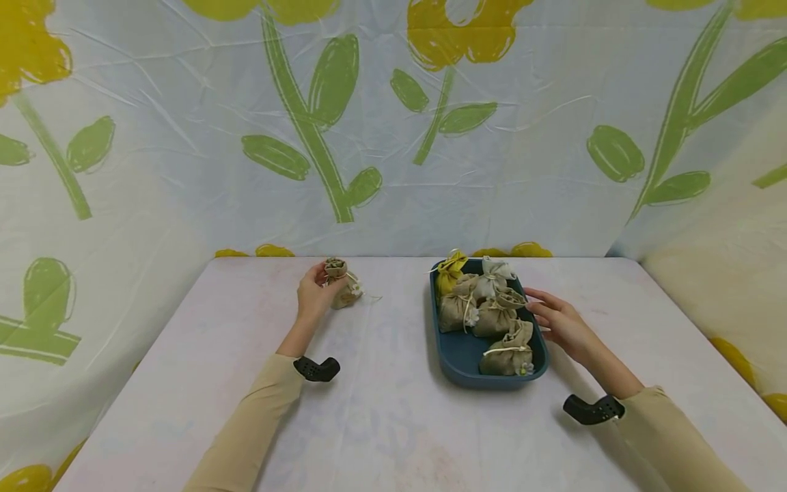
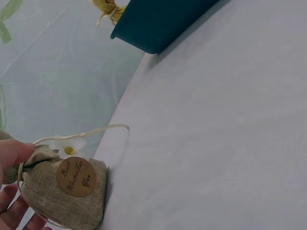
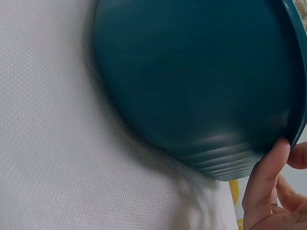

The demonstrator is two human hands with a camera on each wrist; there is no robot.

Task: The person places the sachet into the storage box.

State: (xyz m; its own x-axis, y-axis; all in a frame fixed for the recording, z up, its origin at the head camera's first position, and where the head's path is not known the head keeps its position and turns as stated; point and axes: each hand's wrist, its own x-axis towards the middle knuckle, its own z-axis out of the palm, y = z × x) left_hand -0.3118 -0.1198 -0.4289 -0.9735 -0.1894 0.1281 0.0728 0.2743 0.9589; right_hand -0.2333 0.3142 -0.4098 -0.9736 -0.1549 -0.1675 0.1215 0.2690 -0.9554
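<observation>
My left hand [image 1: 315, 292] pinches a brown burlap drawstring pouch [image 1: 348, 295] by its gathered neck, at the far left part of the table. In the left wrist view the pouch [image 2: 67, 187] shows a round paper label, a small white flower and a loose cream cord. At the right side of a blue plastic tub [image 1: 455, 348], my right hand [image 1: 565, 326] touches the rim with relaxed fingers. The right wrist view has its thumb [image 3: 268, 177] against the tub's outer wall [image 3: 192, 86]. Other fingers are partly hidden there.
Inside the tub lie a yellow pouch [image 1: 451, 273], a pale grey pouch [image 1: 494, 275] and several brown ones, including a brown pouch [image 1: 507, 357] near the front. A white cloth covers the table [image 1: 381, 410]. Behind hangs a flower-printed curtain [image 1: 522, 171].
</observation>
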